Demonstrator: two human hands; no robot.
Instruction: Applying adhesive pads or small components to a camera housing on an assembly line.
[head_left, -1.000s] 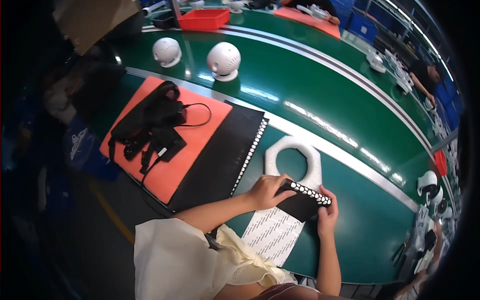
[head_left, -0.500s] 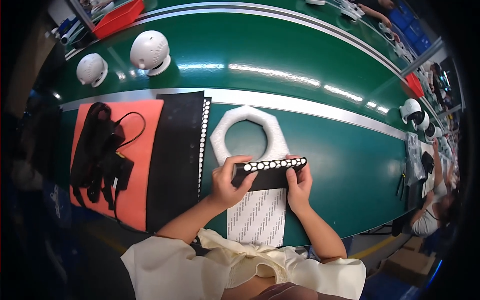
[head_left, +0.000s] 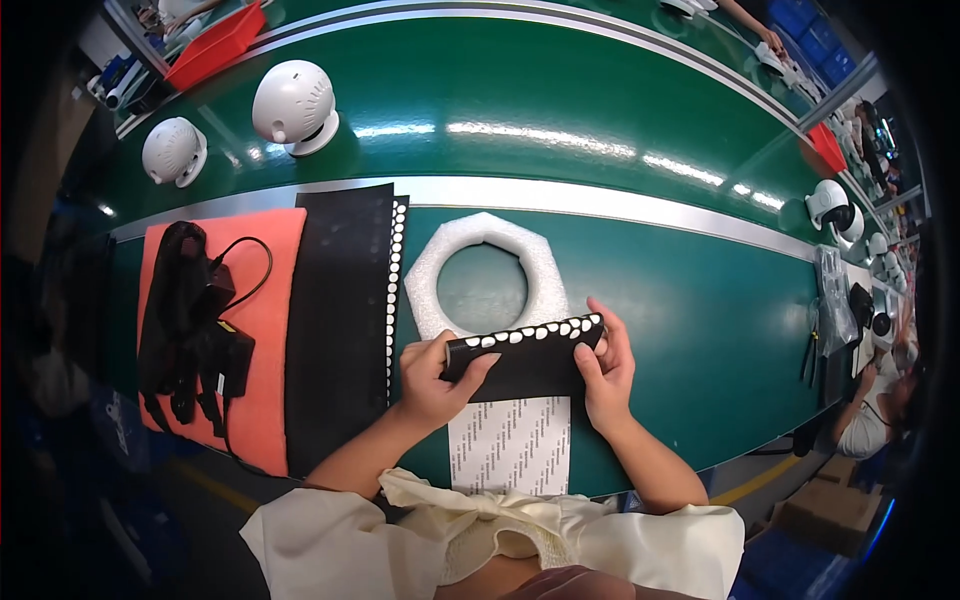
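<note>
Between my two hands is a black sheet (head_left: 525, 375), curled over at its far edge, with a row of round white dots along the bend. My left hand (head_left: 437, 385) grips its left end, thumb on the near face. At the right end, my right hand (head_left: 606, 372) pinches it with the thumb in front and fingers behind. White printed backing paper (head_left: 510, 447) hangs below the black part toward me. Just beyond lies a white foam ring (head_left: 424, 277) with an angular outer edge, its near side partly hidden by the sheet.
To the left, black sheets (head_left: 340, 330) with a dotted edge lie beside an orange foam pad (head_left: 265, 370) bearing black adapters and cables (head_left: 232, 358). White cameras (head_left: 294, 105) stand on the green belt (head_left: 560, 110). At right are clear plastic bags (head_left: 832, 300) and a co-worker's arm (head_left: 858, 400).
The curled sheet has come slightly nearer and left in the view, and its dotted edge now slants up to the right. Both hands keep hold of it. The whole view has shifted a little.
</note>
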